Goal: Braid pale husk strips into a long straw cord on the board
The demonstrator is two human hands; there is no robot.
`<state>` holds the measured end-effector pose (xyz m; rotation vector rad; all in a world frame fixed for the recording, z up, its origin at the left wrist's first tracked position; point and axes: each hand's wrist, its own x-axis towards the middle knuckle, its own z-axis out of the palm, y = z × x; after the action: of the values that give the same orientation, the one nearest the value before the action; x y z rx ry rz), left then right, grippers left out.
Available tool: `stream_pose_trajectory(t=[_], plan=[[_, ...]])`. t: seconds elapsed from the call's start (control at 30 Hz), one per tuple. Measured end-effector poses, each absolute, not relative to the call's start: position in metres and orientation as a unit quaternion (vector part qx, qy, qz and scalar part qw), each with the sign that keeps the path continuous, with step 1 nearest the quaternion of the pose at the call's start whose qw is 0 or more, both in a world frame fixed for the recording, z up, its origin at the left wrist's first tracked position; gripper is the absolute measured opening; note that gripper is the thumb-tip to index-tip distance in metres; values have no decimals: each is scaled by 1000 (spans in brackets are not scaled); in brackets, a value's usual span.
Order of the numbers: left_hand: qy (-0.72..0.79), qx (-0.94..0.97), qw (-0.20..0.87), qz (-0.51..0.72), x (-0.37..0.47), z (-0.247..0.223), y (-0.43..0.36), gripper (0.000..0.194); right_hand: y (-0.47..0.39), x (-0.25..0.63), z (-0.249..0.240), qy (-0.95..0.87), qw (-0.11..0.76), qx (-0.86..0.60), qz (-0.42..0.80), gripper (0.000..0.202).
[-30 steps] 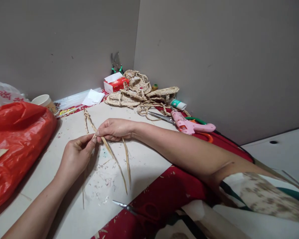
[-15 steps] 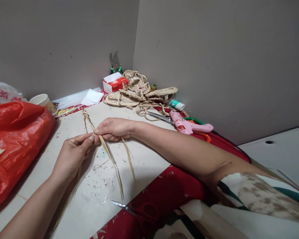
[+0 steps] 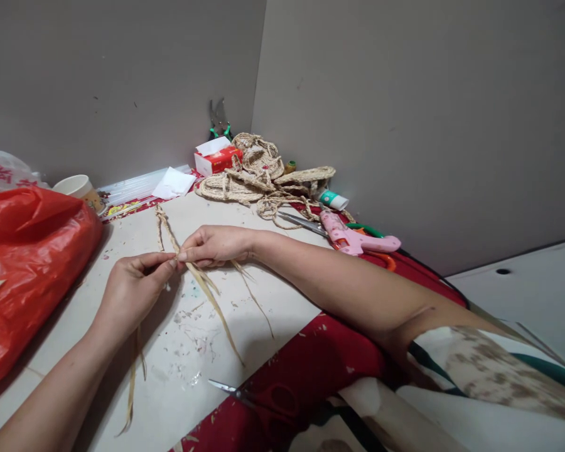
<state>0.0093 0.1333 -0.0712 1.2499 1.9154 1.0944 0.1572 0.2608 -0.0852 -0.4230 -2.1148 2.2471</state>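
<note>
A thin straw braid (image 3: 168, 230) runs from a folded loop at the table's far side down to my fingertips. My left hand (image 3: 139, 285) pinches straw at the braid's lower end, thumb against forefinger, and loose strands (image 3: 132, 370) hang below its wrist. My right hand (image 3: 216, 243) is closed on the same end, its thumb touching the left fingertips. From between the hands, unbraided straw strands (image 3: 219, 311) fan out toward me. Another thin strand (image 3: 254, 295) trails from under the right hand. The exact crossing of the strands is hidden by the fingers.
Small scissors (image 3: 245, 395) lie at the near edge on red cloth. A red plastic bag (image 3: 32, 270) bulges on the left, beside a paper cup (image 3: 78, 187). Coiled straw braids (image 3: 258, 179), a tissue box (image 3: 218, 158), large scissors (image 3: 304, 221) and a pink glue gun (image 3: 355, 235) lie behind.
Both hands stay at the braid's end with small finger shifts. The loose strands have swung and spread, those at the right reaching further right; strands below the left wrist now hang in plainer view.
</note>
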Motion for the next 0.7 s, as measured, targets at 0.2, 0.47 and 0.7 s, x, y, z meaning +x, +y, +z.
stream_pose_trajectory(t=[0.2,0.47,0.7], plan=[[720,439,332,422,9,-71,135,29,259,157,-82,-766,69,-138,625,31],[732,447,339,385,3,-72,137,32,255,157,-75,-795,77,-171,577,22],[747,438,316,388,7,-64,136,31,238,146,-83,-669,128,-271,680,15]])
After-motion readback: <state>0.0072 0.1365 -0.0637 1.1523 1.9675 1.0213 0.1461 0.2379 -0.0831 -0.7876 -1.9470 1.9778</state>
